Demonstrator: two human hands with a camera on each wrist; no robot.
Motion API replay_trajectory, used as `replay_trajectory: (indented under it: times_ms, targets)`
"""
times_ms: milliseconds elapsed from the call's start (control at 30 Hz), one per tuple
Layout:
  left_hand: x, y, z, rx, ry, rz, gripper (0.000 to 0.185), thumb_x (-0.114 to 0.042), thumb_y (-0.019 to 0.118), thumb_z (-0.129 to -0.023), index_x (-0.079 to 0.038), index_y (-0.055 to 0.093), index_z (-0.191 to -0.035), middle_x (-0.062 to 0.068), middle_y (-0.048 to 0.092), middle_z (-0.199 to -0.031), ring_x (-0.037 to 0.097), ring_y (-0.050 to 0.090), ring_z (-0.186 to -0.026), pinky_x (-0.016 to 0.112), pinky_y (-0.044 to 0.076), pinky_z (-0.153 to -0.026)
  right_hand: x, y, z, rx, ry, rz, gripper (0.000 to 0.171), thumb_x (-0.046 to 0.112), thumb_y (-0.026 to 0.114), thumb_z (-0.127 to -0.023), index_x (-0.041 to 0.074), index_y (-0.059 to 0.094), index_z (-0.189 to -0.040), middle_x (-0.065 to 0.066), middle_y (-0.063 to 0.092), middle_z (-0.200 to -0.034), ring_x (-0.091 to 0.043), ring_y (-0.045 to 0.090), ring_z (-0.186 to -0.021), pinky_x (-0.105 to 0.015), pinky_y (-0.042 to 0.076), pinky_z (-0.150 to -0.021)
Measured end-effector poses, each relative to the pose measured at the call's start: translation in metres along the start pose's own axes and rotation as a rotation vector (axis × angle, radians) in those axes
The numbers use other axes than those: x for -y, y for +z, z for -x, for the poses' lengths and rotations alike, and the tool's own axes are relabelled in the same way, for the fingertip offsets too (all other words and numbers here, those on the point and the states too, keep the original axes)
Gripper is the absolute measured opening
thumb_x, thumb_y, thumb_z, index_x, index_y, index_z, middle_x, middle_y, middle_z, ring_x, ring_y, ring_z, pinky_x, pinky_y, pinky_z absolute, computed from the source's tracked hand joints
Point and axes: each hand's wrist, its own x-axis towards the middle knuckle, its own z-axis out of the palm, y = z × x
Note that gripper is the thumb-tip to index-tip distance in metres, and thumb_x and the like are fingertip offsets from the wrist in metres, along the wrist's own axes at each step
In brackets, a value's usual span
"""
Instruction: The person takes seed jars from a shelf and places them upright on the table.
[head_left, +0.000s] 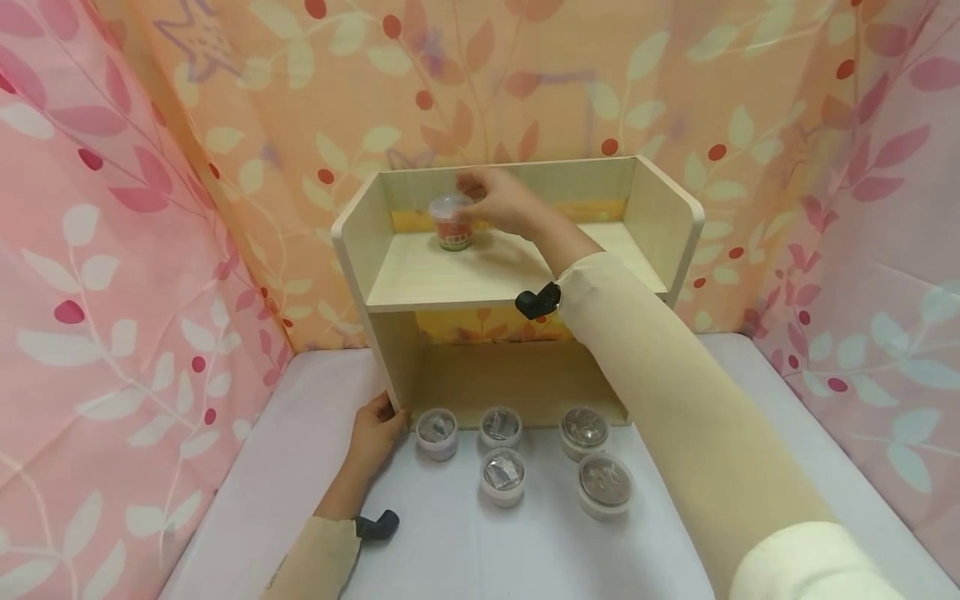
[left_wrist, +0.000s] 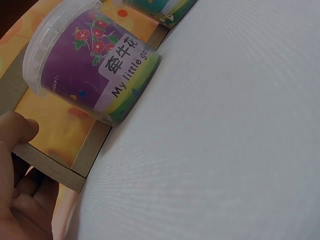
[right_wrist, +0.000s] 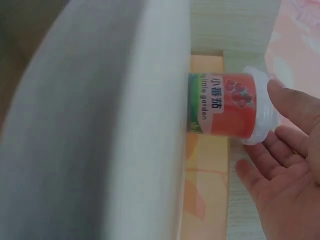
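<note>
A small red-labelled cup (head_left: 452, 223) with a clear lid stands upright on the top board of a pale wooden shelf (head_left: 450, 287). My right hand (head_left: 483, 198) reaches over it. In the right wrist view its fingers (right_wrist: 292, 107) are straight and lie beside the cup (right_wrist: 225, 105), one fingertip at the lid's rim. Low on the left, my left hand (head_left: 386, 417) holds the bottom front of the shelf's left side panel (left_wrist: 55, 167), thumb (left_wrist: 19, 129) inside and fingers outside. Several lidded cups stand on the white table before the shelf, the nearest being a purple-labelled one (left_wrist: 90, 65).
The cups stand in two rows: three (head_left: 437, 432) (head_left: 500, 427) (head_left: 584, 431) along the shelf's front and two (head_left: 502, 475) (head_left: 605, 485) nearer me. The shelf's lower bay (head_left: 517, 375) is open. Floral curtains (head_left: 112, 275) close in the left, back and right of the white table (head_left: 465, 550).
</note>
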Motion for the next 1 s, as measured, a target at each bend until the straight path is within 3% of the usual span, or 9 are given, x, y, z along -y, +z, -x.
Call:
replay_trajectory:
  times_ms: [200,467,767,1000]
  targets:
    - [-0.003,-0.002,0.002,0.005,-0.026,-0.016,0.048,-0.002,0.071,-0.094,0.005,0.059,-0.139,0.024,0.065,-0.134,0.035,0.062,-0.125,0.011,0.05,-0.087,0.0,0.003,-0.001,0.024,0.027,0.035,0.073,0.015,0.074,-0.094,0.004,0.038,-0.157,-0.011,0.044,-0.159,-0.022,0.044,-0.144,-0.032,0.035,-0.119]
    - [-0.024,-0.004,0.008,0.03,-0.032,-0.035,0.049,0.003,0.068,-0.094,0.012,0.054,-0.139,0.031,0.061,-0.135,0.044,0.059,-0.127,0.012,0.051,-0.086,0.001,0.006,-0.005,0.053,0.052,0.116,0.076,0.023,0.076,-0.093,0.007,0.039,-0.158,-0.008,0.045,-0.159,-0.019,0.045,-0.141,-0.032,0.036,-0.117]
    - [-0.001,-0.005,0.002,-0.008,0.004,-0.011,0.047,0.0,0.071,-0.093,0.006,0.059,-0.138,0.025,0.065,-0.133,0.04,0.061,-0.125,0.012,0.051,-0.086,-0.002,0.01,-0.001,-0.001,0.03,0.049,0.07,0.019,0.076,-0.093,0.006,0.043,-0.154,-0.008,0.051,-0.153,-0.019,0.05,-0.134,-0.031,0.042,-0.112]
    - [0.004,-0.006,-0.001,0.017,0.017,0.029,0.048,0.001,0.069,-0.094,0.007,0.056,-0.14,0.028,0.063,-0.135,0.042,0.06,-0.126,0.012,0.052,-0.084,0.006,0.008,0.009,-0.04,-0.021,-0.059,0.072,0.019,0.079,-0.09,0.002,0.046,-0.152,-0.011,0.056,-0.147,-0.019,0.055,-0.128,-0.029,0.046,-0.107]
